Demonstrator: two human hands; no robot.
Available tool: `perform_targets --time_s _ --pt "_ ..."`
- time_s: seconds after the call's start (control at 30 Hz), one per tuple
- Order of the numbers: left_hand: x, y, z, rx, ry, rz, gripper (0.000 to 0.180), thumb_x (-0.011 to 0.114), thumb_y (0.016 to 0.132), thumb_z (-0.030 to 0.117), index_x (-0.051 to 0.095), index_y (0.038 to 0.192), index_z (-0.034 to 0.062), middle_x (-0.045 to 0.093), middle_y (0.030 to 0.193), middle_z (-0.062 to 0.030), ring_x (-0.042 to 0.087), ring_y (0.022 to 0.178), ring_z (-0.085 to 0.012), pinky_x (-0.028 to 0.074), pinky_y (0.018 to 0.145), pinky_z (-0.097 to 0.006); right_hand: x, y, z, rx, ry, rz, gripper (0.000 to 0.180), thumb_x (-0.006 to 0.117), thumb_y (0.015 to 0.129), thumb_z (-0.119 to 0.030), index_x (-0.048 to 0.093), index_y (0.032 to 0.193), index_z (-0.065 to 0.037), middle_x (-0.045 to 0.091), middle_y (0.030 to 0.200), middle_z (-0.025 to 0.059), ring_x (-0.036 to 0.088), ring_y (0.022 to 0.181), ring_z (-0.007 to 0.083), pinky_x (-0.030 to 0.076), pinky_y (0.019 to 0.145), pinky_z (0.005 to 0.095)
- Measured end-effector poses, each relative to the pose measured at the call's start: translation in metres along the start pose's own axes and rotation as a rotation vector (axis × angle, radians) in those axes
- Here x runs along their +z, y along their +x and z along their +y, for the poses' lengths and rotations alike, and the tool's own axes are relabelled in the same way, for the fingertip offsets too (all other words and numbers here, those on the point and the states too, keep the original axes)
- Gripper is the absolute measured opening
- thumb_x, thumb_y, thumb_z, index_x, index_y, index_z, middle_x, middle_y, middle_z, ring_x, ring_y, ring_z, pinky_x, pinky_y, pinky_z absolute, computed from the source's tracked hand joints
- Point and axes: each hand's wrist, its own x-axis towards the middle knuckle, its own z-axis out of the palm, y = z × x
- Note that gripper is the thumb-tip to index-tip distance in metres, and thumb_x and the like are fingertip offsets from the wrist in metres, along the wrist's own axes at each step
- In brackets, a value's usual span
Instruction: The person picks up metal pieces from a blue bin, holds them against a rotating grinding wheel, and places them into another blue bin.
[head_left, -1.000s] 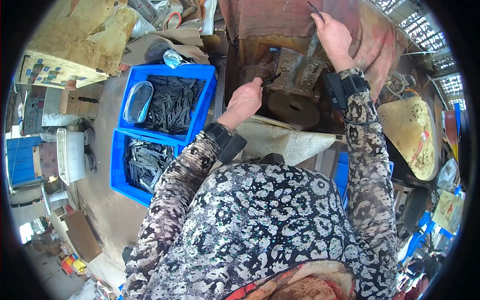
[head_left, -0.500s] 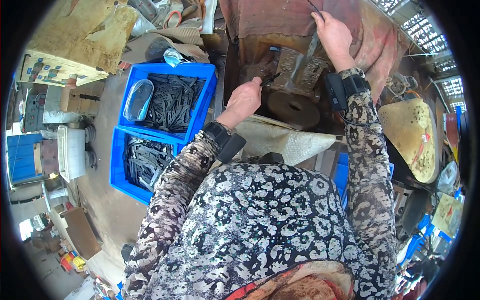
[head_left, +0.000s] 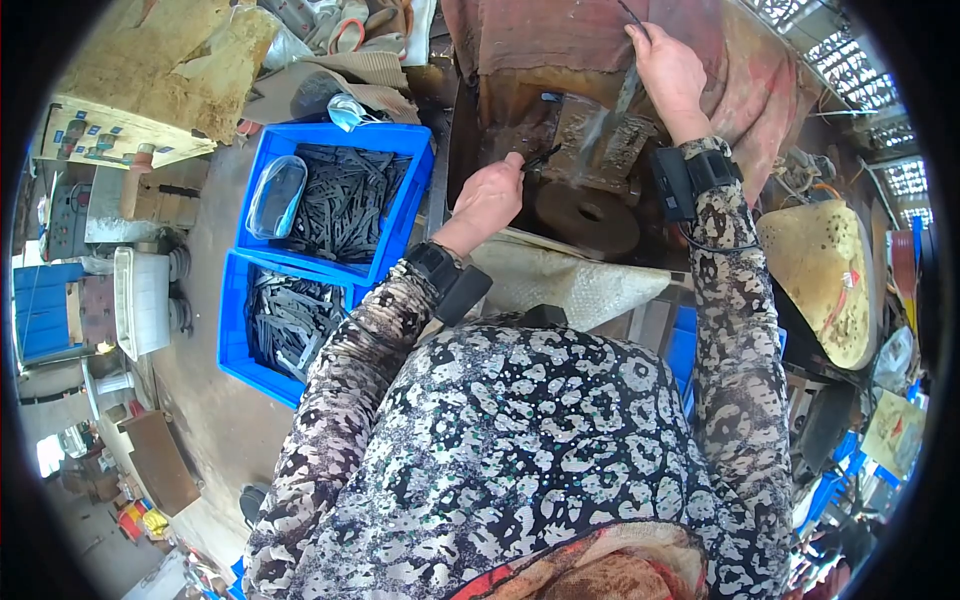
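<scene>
My left hand (head_left: 488,200) is closed round a small dark metal piece (head_left: 543,157) that sticks out past its fingertips, above the near left part of a wet, rust-brown machine basin. Farther off and to the right, my right hand (head_left: 670,75) pinches a thin dark strip (head_left: 633,17) in front of a hanging reddish-brown cloth (head_left: 560,42). Below and between the hands lies a round brown disc (head_left: 588,218) with a hole in its middle. Behind it a rough, wet metal block (head_left: 600,150) stands in a pale streak of water.
Two blue bins (head_left: 424,180) at my left hold many dark flat metal strips (head_left: 350,205); a clear plastic box (head_left: 276,198) rests in the farther one. White woven sheeting (head_left: 590,290) hangs at the basin's near edge. A stained yellowish panel (head_left: 822,285) stands at right.
</scene>
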Motion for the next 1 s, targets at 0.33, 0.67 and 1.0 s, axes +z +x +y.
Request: perform_targets --time_s 0.33,0.67,1.0 --pt "0.0009 -0.0016 -0.0025 0.015 -0.005 0.007 0.009 0.049 0.088 0.011 0.049 0.092 0.0026 0.063 0.083 -0.0234 0.06 0.082 -0.0414 0.048 0.07 -0.049 -0.0031 -0.0016 -0.0022 0.018 0.002 -0.008 0.04 0.045 0.092 -0.052 0.065 0.105 -0.02 0.068 0.086 0.0142 0.064 0.085 0.0354 0.051 0.072 0.0462" --pt "-0.0009 -0.0027 -0.0006 0.037 -0.003 0.0 0.009 0.05 0.088 0.011 0.049 0.091 0.0026 0.062 0.082 -0.0231 0.061 0.081 -0.0414 0.048 0.068 -0.049 -0.0037 -0.0026 -0.002 0.032 -0.009 0.0 0.042 0.044 0.092 -0.053 0.065 0.108 -0.02 0.068 0.089 0.0155 0.064 0.087 0.0363 0.051 0.073 0.0459" --pt "-0.0036 -0.0032 0.0024 0.015 0.003 -0.01 0.01 0.05 0.088 0.01 0.049 0.094 0.0022 0.062 0.082 -0.0231 0.061 0.08 -0.0411 0.049 0.068 -0.049 -0.0084 -0.0037 -0.0059 0.029 -0.006 0.001 0.042 0.044 0.092 -0.052 0.065 0.108 -0.02 0.068 0.088 0.0159 0.064 0.086 0.0365 0.051 0.073 0.0465"
